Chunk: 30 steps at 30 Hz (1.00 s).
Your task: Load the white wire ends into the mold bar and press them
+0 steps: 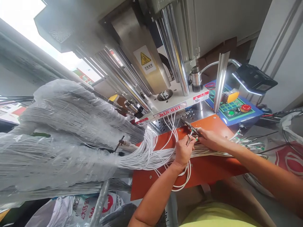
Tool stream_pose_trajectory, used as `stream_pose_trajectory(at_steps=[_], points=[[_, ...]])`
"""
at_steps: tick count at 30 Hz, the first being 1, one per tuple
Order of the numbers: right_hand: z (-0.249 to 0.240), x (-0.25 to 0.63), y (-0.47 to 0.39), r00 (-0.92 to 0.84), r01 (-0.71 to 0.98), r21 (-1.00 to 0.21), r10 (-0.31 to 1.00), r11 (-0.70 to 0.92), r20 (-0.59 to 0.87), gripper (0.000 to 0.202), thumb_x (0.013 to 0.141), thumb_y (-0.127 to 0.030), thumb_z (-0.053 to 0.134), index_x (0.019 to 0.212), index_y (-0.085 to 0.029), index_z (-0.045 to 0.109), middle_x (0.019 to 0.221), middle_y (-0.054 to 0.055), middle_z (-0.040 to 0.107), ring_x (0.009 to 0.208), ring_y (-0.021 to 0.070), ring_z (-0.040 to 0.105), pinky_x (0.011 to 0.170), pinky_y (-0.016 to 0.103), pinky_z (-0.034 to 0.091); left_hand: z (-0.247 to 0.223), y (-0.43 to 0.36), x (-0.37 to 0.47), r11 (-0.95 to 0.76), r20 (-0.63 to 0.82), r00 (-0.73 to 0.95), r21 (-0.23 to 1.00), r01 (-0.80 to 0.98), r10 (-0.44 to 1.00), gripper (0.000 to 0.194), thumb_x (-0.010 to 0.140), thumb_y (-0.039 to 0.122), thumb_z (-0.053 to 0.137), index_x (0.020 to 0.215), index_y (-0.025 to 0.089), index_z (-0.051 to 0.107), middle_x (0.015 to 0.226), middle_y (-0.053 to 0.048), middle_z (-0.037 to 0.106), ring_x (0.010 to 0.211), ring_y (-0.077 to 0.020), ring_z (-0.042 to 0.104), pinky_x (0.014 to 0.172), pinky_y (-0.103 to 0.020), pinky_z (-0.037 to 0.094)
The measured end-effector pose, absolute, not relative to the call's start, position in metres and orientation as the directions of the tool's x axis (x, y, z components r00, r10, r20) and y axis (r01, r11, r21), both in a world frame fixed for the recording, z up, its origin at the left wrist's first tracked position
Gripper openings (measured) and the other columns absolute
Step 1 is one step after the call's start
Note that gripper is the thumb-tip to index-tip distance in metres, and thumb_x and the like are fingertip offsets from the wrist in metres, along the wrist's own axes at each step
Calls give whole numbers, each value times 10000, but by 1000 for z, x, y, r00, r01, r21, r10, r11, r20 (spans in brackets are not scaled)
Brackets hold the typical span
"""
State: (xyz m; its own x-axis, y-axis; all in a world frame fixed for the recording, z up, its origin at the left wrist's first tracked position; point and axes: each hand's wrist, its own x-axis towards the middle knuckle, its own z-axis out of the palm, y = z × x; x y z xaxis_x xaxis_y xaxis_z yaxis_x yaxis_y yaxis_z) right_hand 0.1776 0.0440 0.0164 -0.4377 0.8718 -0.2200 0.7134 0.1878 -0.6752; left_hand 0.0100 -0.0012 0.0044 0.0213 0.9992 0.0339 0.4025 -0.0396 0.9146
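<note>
Head view:

1. Left hand (184, 152): its thumb and fingers are bent into a pinch on a small green-tipped piece (196, 138), over the middle of the orange board (163, 181). The piece is too small for its exact shape to be told.
2. Right hand (208, 138): clasped round a dark metal tool (191, 126), just to the right of the left hand. The tool slants away toward the far left, its far end near the metal bed of the press (169, 110).
3. White cables (151, 157): a thick bundle crosses the board from left to right, passing below both hands. Several strands curve up to the press, and loops hang at the near side of the left hand.
4. Green ends (257, 145): clustered at the right end of the bundle, past the right hand.
5. Wrapped bundles (71, 113): large and plastic-covered, they fill the left side.
6. Control box (236, 110): blue, at the far right beyond the board, with a red button (245, 108) and a green button (231, 113). A lit lamp (257, 78) is above it.
</note>
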Motion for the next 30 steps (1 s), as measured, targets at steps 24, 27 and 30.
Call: stream_pose_trajectory(at_steps=[24,27,30], points=[[6,182,44,-467,682,-696,866,225,-178,343,902,-595,382,985,-262,399,877,35,639,769,216,618,640,284,386,8,32,-9,149,-145,-67,987,53,987,252,855,381,535,1001,185,473,647,31,599,479,-82,509,469,-181,407],[9,181,42,-468,696,-675,868,247,-165,316,909,-568,379,981,-261,391,863,36,634,748,217,614,622,283,372,6,42,-11,118,-103,-110,983,140,989,240,846,383,550,970,177,536,610,56,544,430,-46,392,418,-158,278],[11,181,41,-469,695,-677,866,242,-172,310,912,-550,380,1006,-255,394,882,48,643,772,231,622,624,289,369,6,46,-13,67,-37,-110,956,286,993,261,810,410,618,846,152,626,525,66,481,441,-42,369,453,-165,287]])
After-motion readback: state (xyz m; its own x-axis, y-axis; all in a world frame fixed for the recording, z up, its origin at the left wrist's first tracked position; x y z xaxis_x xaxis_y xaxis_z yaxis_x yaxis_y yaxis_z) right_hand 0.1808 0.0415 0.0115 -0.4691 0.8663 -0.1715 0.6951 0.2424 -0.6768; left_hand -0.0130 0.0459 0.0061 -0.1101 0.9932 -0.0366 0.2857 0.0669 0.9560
